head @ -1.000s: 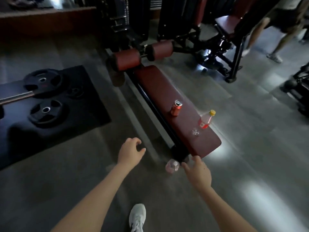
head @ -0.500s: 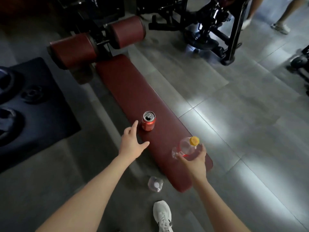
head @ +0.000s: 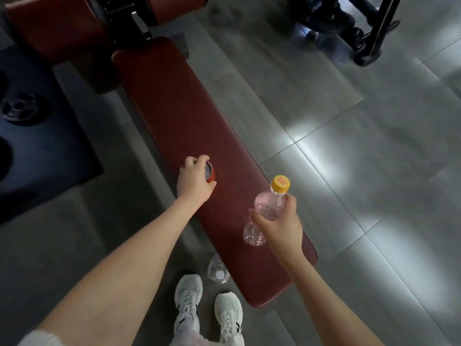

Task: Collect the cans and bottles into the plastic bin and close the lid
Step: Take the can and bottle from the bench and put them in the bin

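A red can (head: 210, 174) stands on the dark red bench pad (head: 179, 116), and my left hand (head: 193, 179) is wrapped around it from the left. My right hand (head: 279, 227) holds a clear bottle with a yellow cap (head: 270, 206), tilted above the bench's near right side. Another clear bottle (head: 217, 270) lies on the floor by the bench's near left edge, just beyond my shoes. No plastic bin is in view.
Two red roller pads (head: 57, 28) sit at the bench's far end. A black mat with weight plates (head: 18, 108) lies on the left. A black machine base (head: 349, 21) stands at the top right. Grey floor tiles (head: 374, 171) spread to the right.
I have stepped closer to the bench. My left hand moved from beside the can onto it and closed. My right hand lifted the yellow-capped bottle off the bench.
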### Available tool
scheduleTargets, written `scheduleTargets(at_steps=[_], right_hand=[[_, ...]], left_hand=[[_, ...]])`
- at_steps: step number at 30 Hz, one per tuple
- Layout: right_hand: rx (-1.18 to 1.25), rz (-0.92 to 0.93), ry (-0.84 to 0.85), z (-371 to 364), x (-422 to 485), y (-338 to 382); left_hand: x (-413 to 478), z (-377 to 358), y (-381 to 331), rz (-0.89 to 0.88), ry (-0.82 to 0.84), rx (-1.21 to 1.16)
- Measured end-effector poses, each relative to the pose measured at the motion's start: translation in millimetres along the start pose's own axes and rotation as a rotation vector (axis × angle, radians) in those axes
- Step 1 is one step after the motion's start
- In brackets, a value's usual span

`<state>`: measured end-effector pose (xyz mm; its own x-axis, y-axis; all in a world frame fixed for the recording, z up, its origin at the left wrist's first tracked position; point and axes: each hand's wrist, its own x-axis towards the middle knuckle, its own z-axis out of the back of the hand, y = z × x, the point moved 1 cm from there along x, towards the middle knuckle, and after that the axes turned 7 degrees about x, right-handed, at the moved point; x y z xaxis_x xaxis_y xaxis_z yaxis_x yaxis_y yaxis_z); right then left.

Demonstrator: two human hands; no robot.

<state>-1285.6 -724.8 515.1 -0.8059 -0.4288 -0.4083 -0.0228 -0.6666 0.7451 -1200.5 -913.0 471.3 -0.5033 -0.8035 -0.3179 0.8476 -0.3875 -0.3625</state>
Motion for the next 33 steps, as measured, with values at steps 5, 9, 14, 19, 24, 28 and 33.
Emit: scheduleTargets(at_steps=[5,9,14,19,24,28,33], right_hand=[[-0.022,0.053,0.051,-3,-17,24],[-0.060,0.089,0.187,-21,-63,47],[-0.136,0.244,0.480,-71,-151,82],[-0.239,0.411,0.735,-128,-265,113],[-0.356,0.559,0.940,-189,-409,124],[-0.409,0.675,1.092,-229,-540,115],[-0.485,0.807,1.258,-275,-702,80]], left_hand=[[-45,46,20,0.113,-0.045,-0.058],[-117,90,68,0.202,-0.035,-0.077],[-235,143,159,0.453,-0.167,-0.267],[-379,187,255,0.648,-0.346,-0.349],[-534,211,346,0.809,-0.509,-0.434],[-676,207,393,0.934,-0.598,-0.459],[-838,189,442,1.144,-0.699,-0.526]])
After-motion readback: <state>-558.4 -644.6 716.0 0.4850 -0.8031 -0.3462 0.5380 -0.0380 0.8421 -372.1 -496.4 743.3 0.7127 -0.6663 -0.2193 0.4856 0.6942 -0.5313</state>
